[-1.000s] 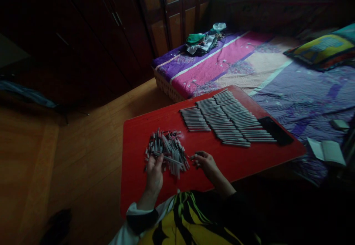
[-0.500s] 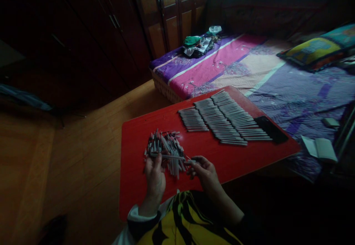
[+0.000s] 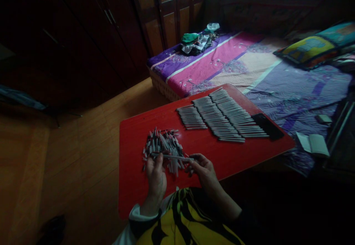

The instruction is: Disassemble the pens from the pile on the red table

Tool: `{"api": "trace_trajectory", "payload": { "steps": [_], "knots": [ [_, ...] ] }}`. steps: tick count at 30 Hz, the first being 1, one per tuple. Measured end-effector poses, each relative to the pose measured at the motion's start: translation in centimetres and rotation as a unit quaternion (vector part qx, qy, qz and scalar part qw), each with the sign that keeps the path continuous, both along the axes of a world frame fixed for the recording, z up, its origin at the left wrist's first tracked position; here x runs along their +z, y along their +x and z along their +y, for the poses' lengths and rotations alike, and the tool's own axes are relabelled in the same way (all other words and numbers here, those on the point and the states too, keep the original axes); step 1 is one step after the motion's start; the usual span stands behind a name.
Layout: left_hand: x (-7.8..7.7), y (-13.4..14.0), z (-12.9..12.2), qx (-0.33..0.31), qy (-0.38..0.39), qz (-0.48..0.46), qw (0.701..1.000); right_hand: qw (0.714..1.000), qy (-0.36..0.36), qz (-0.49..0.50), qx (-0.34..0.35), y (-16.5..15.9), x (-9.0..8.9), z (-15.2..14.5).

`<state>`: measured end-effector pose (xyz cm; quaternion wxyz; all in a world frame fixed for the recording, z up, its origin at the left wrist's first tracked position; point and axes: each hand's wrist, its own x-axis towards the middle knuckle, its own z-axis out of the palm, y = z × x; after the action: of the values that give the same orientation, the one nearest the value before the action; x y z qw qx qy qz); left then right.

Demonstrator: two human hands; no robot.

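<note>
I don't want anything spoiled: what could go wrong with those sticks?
The thin, whitish stick could slip, as it seems held only near its ends. A bump might scatter the jumbled heap of pale and dark sticks or skew the neat rows of slim grey sticks on the flat red table.

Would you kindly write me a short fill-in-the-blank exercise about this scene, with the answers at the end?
1. The table is ____ in colour.
2. The neatly laid pens form ____ columns.
3. Seen by the person, these columns lie to the ____ of the loose pile.
4. The left hand and right hand both hold the same slim ____.

Missing words: red; three; right; pen.
</note>
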<state>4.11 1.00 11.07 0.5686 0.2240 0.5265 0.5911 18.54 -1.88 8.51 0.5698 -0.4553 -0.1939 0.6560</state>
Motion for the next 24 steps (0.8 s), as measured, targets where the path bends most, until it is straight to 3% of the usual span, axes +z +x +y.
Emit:
{"api": "trace_trajectory", "payload": {
  "steps": [14,24],
  "knots": [
    [0.4,0.5,-0.2,0.001,-0.028,-0.061,0.998,1.000,-0.012,0.000,0.015,-0.4,0.2,0.0],
    [0.4,1.1,-0.8,0.010,-0.041,-0.070,0.997,1.000,-0.026,-0.012,-0.010,-0.6,0.8,-0.3]
  ]
}}
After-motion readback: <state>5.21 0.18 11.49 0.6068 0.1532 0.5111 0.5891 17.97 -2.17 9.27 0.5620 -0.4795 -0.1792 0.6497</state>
